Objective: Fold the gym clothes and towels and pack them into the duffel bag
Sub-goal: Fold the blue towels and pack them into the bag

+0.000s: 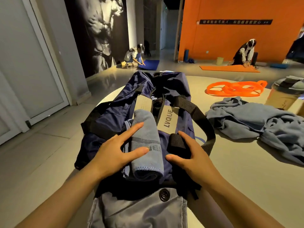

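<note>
Duffel bag [115, 119], navy with black straps, lies lengthwise across a round table [246, 178], its near end toward the person and its far end pointing at the table's far edge. Its top stands open down the middle, with pale stiffening panels showing inside, one printed LVQUE. A folded blue towel [145, 145] lies in the near part of the opening, partly inside the bag, its rolled near edge facing the person.

The left hand [115, 152] rests on the towel's left side with straight, spread fingers and the thumb laid across the towel; its grip is released, pressing rather than clasping. The right hand [192, 155] lies on the bag just right of the towel, fingers extended over a black strap [177, 140], thumb touching the fabric beside the towel; its grip is also released.

At the table's near edge, a grey garment with a dark button [164, 195] lies under the bag's near end. Toward the right edge sits a heap of unfolded blue-grey clothes and towels [255, 122], apart from the bag. Beyond the heap, near the far right edge, lie orange bands [235, 88] and a lidded bottle [286, 94].
</note>
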The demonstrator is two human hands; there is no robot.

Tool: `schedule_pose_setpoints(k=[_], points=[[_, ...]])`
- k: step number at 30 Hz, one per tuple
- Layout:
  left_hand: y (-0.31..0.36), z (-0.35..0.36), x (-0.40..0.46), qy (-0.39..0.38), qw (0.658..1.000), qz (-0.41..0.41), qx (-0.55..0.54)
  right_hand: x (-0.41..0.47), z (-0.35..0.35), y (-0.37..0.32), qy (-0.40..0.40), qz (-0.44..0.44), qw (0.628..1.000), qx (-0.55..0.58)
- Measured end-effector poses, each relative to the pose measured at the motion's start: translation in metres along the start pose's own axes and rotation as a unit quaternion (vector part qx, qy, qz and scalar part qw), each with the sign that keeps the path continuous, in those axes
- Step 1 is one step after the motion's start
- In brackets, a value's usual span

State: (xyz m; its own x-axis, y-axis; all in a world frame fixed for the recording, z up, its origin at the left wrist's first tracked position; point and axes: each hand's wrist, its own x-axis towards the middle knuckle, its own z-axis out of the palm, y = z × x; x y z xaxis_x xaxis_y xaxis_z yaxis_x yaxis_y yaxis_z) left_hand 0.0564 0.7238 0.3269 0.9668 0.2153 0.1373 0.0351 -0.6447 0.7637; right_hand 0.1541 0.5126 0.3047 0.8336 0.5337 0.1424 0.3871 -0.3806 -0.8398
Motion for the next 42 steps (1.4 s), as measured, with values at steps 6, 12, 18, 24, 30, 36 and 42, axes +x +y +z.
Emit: schedule_pose_setpoints(k=[6,12,18,24,30,36,42], points=[[0.030,0.028,-0.070,0.005,0.999,0.023,-0.044,-0.073,-0.038,0.006,-0.048,0.018,0.998,-0.038],[0.053,0.029,-0.086,0.018,0.984,0.043,-0.170,-0.100,-0.066,-0.011,-0.073,0.035,0.994,-0.067],[0.079,-0.018,-0.029,0.071,0.957,0.107,-0.258,-0.054,-0.075,-0.060,0.021,-0.021,0.965,-0.261],[0.068,-0.026,0.071,0.069,0.997,0.021,-0.024,0.037,-0.049,-0.053,-0.005,0.062,0.951,-0.302],[0.048,0.002,0.077,0.085,0.992,0.005,0.093,0.050,-0.040,-0.039,-0.003,0.094,0.979,-0.182],[0.044,-0.005,0.077,0.054,0.997,-0.008,0.053,0.043,-0.092,-0.069,0.052,0.031,0.981,-0.184],[0.041,-0.009,0.080,0.042,0.995,-0.031,0.079,0.042,-0.157,-0.075,0.160,0.023,0.972,-0.173]])
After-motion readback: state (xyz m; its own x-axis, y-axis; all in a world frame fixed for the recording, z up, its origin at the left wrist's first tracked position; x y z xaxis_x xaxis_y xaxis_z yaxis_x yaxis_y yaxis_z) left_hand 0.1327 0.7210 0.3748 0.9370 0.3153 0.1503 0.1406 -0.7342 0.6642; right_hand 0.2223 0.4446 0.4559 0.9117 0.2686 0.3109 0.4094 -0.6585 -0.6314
